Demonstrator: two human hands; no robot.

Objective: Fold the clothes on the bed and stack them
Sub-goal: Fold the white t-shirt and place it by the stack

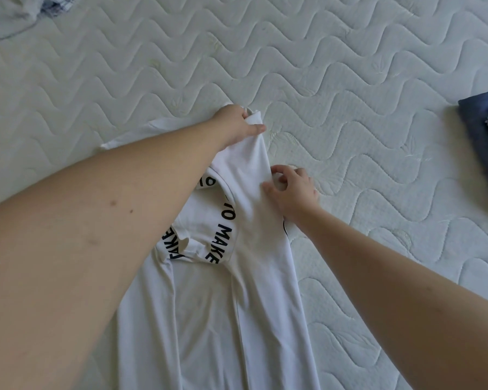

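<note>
Fingers (258, 129) of your left hand (234, 125) pinched the white T-shirt (223, 305) on the bed (350, 80), your right hand (293, 192) gripped its folded edge; soft, limp cloth, probably best held at seams.

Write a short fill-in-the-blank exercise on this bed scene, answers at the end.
1. The left hand grips the far end of the ____ shirt.
2. The shirt's lettering is ____ in colour.
3. The folded blue clothes lie at the ____ edge of the view.
4. The right hand pinches the ____.

Answers: white; black; right; shirt
</note>
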